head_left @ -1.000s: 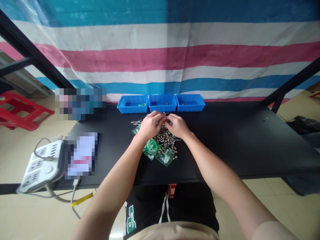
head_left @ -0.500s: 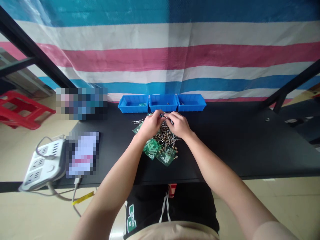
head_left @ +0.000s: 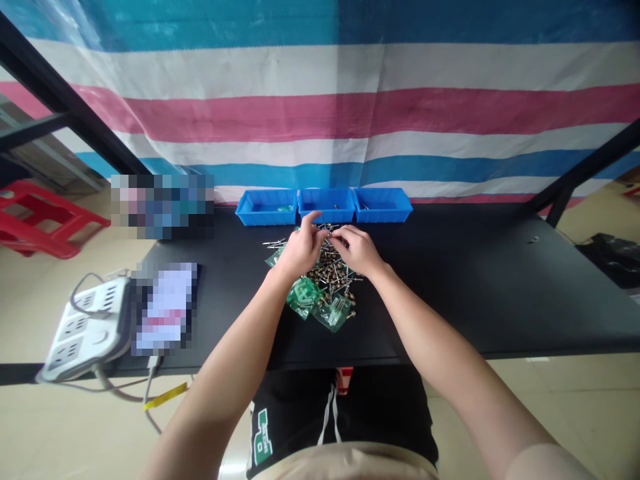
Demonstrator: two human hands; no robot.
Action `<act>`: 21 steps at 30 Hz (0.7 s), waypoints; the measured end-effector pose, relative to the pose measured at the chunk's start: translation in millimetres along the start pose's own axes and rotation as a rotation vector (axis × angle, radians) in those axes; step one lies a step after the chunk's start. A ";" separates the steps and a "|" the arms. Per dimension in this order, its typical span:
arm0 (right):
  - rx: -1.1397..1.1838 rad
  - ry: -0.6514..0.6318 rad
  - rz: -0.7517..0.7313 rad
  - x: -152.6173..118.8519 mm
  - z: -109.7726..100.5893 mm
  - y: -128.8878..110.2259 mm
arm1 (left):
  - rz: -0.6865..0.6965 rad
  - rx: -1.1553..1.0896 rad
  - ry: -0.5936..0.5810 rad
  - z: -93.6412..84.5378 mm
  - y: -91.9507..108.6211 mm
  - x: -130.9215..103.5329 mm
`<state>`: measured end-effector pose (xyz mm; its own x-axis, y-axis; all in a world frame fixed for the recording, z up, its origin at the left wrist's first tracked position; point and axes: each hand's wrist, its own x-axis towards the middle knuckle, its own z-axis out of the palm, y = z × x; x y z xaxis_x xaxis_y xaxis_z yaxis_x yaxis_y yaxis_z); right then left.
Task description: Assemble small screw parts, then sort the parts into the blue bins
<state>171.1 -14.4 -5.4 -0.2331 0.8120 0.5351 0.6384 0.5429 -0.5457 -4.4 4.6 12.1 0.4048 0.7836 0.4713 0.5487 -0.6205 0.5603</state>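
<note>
A mixed pile of small metal parts (head_left: 333, 270), with thin silver pins and brass-coloured pieces, lies on the black table. Green-tinted plastic bags (head_left: 334, 312) lie along its front and left side. Over the back of the pile, my left hand (head_left: 303, 247) has its index finger raised and its other fingers curled, the thumb near the right fingertips. My right hand (head_left: 356, 248) is closed in a pinch close beside it. What the fingertips hold is too small to make out.
Three blue bins (head_left: 326, 207) stand in a row behind the pile, with a few small items inside. On the left are a white power strip (head_left: 90, 327), a pixelated flat object (head_left: 167, 307) and a red stool (head_left: 47, 220). A striped sheet (head_left: 310, 113) hangs behind.
The index finger of my left hand has lifted away from the right fingertips. My right hand has stayed nearly in place, its fingers slightly lower.
</note>
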 end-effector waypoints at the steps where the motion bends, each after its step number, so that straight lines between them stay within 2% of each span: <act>1: 0.016 0.015 0.024 0.4 -0.5 0.3 | -0.015 -0.003 0.007 -0.5 1.0 0.1; 4: 0.073 0.098 0.124 2.2 -1.7 5.9 | -0.048 0.001 0.039 -1.6 2.6 0.5; 8: 0.186 0.302 0.344 6.1 -3.2 26.0 | -0.055 0.028 0.059 -1.8 2.0 1.3; 12: 0.435 0.525 0.565 11.9 -7.7 45.1 | -0.062 0.049 0.062 -1.9 1.3 2.5; 15: 0.605 0.660 0.721 15.6 -13.7 49.7 | -0.069 0.067 0.069 -2.2 0.7 3.6; 21: 0.801 0.805 0.908 18.9 -23.9 51.0 | -0.085 0.111 0.026 -1.5 -1.5 4.6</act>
<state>216.8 23.5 -7.8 0.6587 0.7427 -0.1206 -0.2960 0.1084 -0.9490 -4.4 9.0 14.5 0.3351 0.8313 0.4434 0.6585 -0.5432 0.5209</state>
